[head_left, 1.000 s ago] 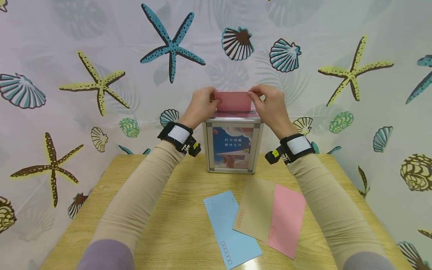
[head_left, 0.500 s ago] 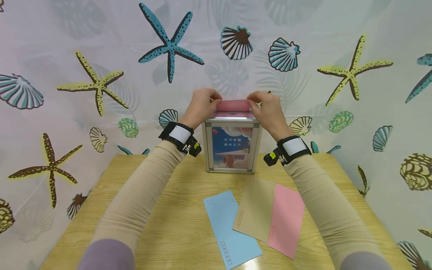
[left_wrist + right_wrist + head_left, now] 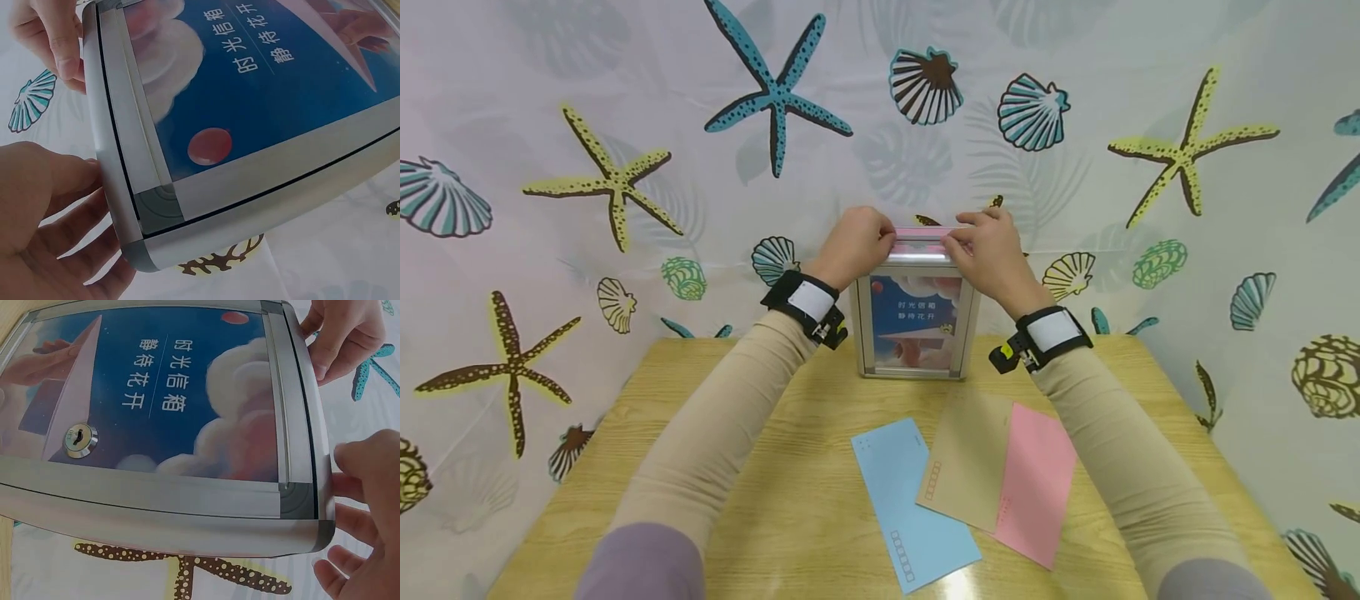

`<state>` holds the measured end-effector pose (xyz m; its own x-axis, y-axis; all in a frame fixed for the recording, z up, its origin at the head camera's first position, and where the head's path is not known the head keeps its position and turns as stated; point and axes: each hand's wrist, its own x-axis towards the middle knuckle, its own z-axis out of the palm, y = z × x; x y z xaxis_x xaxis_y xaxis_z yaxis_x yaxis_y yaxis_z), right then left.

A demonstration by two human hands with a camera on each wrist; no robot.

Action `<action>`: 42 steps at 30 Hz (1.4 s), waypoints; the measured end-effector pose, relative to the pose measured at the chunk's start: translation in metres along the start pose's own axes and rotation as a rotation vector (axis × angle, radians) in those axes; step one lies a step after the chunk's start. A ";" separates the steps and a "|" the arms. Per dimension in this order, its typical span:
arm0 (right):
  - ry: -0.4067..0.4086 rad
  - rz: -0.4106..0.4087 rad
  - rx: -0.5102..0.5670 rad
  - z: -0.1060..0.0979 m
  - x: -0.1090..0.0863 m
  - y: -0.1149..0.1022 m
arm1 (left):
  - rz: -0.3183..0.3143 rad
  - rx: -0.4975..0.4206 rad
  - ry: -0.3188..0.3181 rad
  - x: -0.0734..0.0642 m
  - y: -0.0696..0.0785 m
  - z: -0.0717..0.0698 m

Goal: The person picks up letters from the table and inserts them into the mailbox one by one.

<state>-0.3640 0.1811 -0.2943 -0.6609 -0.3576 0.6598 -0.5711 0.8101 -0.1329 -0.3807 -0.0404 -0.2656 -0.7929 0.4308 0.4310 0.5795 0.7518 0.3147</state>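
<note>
Both hands are working at the top of the aluminium-framed letter box. The red envelope, which was standing above the box top half a second earlier, is no longer rising there; this is presumably marking its insertion as nearly or fully complete. A narrow pink strip is showing between the hands, though whether it is the envelope's last edge or the printed top panel cannot be told. The envelope itself is probably lying inside the box, so its direction and long axis are staying unreadable; the strip is running left to right, parallel to the box's front rim. The box is standing upright, its long axis vertical, its picture panel and lock facing the person. The left hand is reaching to the box's left top corner, any pinch being hidden; the right hand is resting at the right corner, fingers spread apart. Before the box, blue, tan and pale-pink envelopes are lying overlapped.
</note>
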 end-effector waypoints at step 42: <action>-0.398 0.163 0.207 0.017 -0.275 -0.081 | 0.030 0.222 -0.373 -0.291 0.021 0.107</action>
<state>-0.1447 0.2057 -0.4776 -0.8621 -0.4164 0.2887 -0.5026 0.7755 -0.3822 -0.1579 -0.0969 -0.4751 -0.8137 0.5743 0.0895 0.5810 0.8078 0.0991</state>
